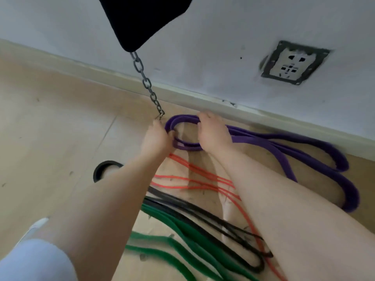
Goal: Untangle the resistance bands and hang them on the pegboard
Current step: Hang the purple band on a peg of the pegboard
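— Head view: where is the purple band (284,145)?
— On the floor (50,118) by the wall; left hand (157,138) and right hand (213,134) both grip its coiled end.

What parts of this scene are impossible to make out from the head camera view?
- Pegboard: nowhere in frame.
- Black hanging object: cut off by the top edge; only its lower corner and chain show.
- Green band and orange band: run under the forearms and off the bottom edge.
- Fingertips of left hand and right hand on the purple band: motion-blurred.
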The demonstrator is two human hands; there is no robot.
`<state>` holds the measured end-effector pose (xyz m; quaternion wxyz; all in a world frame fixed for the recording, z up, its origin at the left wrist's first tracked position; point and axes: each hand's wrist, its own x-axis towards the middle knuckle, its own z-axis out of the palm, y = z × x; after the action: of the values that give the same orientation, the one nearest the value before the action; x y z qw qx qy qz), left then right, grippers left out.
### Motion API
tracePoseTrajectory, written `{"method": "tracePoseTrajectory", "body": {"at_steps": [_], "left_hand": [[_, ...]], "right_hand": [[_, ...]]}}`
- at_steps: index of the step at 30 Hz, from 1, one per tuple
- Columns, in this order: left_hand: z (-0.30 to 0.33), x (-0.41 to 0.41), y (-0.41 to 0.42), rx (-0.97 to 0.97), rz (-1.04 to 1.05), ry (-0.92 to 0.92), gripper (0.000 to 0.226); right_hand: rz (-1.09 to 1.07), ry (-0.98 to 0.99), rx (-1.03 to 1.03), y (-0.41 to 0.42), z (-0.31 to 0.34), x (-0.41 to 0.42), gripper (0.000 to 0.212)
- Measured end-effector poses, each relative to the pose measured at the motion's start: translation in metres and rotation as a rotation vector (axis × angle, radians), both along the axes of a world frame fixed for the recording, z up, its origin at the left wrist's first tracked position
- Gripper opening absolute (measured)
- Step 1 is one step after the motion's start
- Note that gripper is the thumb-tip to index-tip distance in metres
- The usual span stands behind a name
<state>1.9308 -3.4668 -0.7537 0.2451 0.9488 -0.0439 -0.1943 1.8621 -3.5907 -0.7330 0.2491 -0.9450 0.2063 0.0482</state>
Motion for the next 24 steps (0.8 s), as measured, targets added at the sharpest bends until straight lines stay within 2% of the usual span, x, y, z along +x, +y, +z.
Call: {"method": "tracePoseTrajectory", "body": {"at_steps": [2,4,7,10,13,17,20,24], "left_hand": [[-0.025,0.012,-0.002,0.008,-0.004,0.053,0.044],[-0.048,0.016,-0.005,-0.089,0.02,0.108,0.037],[-0.049,0.017,-0.009,-0.295,0.08,0.15,0.018],[-0.008,0.013,-0.011,-0.551,0.068,0.234,0.014],[0.071,-0.006,-0.023,-0.702,-0.103,0.281,0.016],[0.2,-0.035,-0.047,-0.69,-0.392,0.278,0.02],[0.311,-0.056,-0.054,-0.709,-0.478,0.305,0.029],[0.468,-0.097,-0.041,-0.678,-0.656,0.335,0.033]], "right_hand": [[0.078,0.052,-0.038,0.001,-0.015,0.03,0.049],[0.168,0.159,-0.119,0.009,-0.031,0.047,0.058],[0.175,0.147,-0.237,0.01,-0.041,0.053,0.041],[-0.078,-0.032,0.024,-0.004,-0.006,0.039,0.026],[-0.129,-0.154,0.177,-0.021,0.068,-0.001,0.019],[-0.216,-0.182,0.25,-0.039,0.196,-0.062,0.022],[-0.36,-0.196,0.301,-0.039,0.303,-0.099,0.017],[-0.5,-0.299,0.311,-0.028,0.46,-0.144,0.022]]}}
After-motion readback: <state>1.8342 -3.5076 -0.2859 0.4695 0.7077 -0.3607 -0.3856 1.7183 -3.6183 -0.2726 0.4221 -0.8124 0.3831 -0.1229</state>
